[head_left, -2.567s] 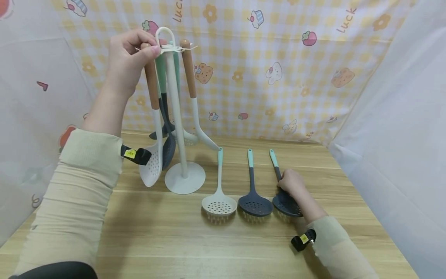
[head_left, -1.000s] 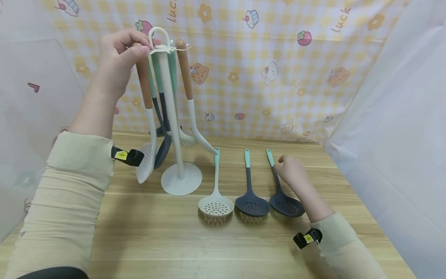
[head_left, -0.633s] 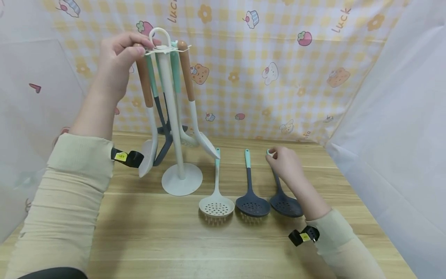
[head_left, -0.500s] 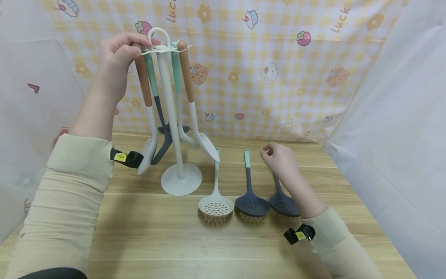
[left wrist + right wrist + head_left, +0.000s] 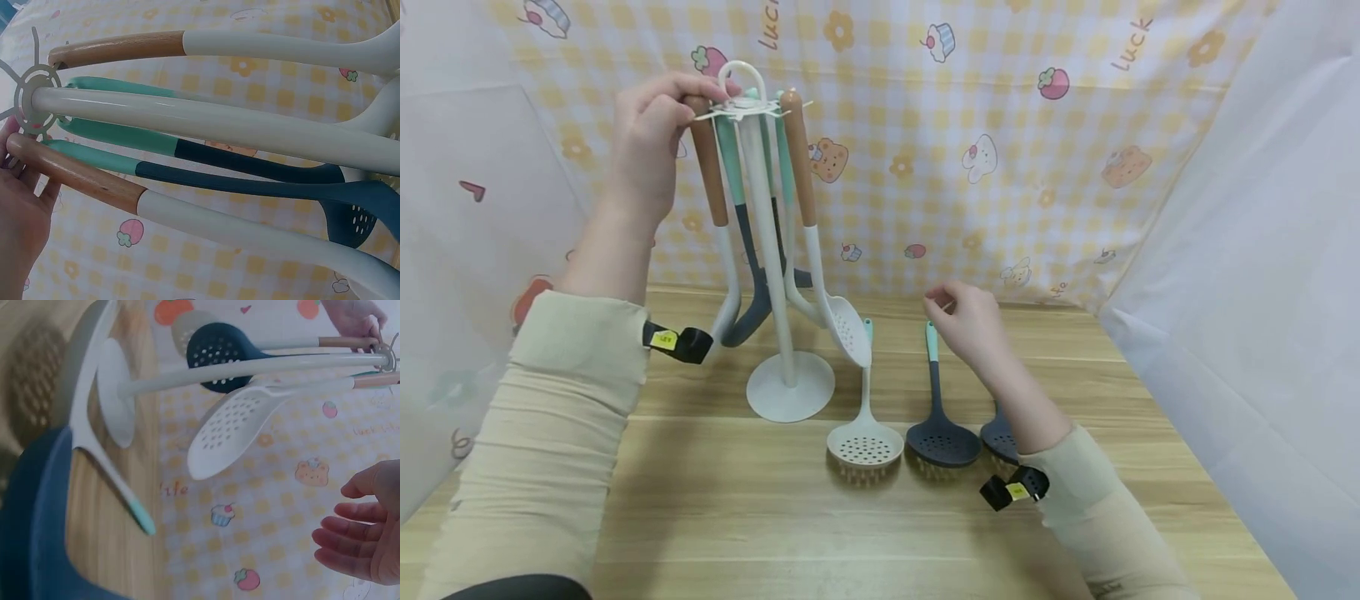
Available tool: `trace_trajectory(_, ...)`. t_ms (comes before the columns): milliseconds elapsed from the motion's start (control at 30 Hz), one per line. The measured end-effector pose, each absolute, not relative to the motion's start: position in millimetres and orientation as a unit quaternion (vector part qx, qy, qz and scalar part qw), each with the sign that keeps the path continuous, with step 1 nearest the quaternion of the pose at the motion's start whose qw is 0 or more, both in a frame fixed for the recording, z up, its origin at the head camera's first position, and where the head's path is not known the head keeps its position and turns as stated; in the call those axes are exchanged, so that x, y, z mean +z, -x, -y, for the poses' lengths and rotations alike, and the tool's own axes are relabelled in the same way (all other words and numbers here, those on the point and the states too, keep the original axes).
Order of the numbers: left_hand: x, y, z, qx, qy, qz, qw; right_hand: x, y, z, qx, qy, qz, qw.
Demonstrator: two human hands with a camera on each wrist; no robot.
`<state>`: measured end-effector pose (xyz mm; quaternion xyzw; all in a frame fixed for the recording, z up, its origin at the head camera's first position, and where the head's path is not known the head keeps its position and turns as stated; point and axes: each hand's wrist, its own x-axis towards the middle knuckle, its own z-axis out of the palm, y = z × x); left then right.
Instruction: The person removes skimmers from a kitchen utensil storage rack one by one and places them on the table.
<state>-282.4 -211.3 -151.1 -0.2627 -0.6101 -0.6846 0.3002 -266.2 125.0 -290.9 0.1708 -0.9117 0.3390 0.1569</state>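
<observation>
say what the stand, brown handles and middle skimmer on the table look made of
Stand: maybe painted metal or plastic; white and smooth, with a glossy streak along its length.

Brown handles: probably wood, lightly polished; mottled brown tone and soft sheen, though an imitation is possible.

Middle skimmer: likely nylon or silicone; dark, even and mostly matte, without metallic glint.

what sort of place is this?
Probably a staged tabletop booth for recording, not a working kitchen: patterned cloth backdrop, white sheet at the side, black wrist camera on the person.
</observation>
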Motion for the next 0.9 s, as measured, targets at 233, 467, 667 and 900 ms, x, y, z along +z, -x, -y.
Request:
trace_trajectory(233, -155, 285, 215, -0.693, 0.261, 0.59, 0.323, -281, 265, -101, 0.387, -0.213, 0.88, 0.175)
trace_trajectory(467, -155, 285, 216, -0.706, 0.272, 0.57, 0.322, -281, 264, -80, 0.432, -0.256, 0.841, 0.203)
trace_trajectory(667, -153, 285, 215, -0.703, 0.271, 0.567, 0.332, -277, 264, -62, 0.471, -0.288, 0.806, 0.214)
trace_trajectory(900, -151, 288, 215, -0.697, 0.266, 0.577, 0.333, -274, 264, -47, 0.492, -0.3, 0.789, 0.214)
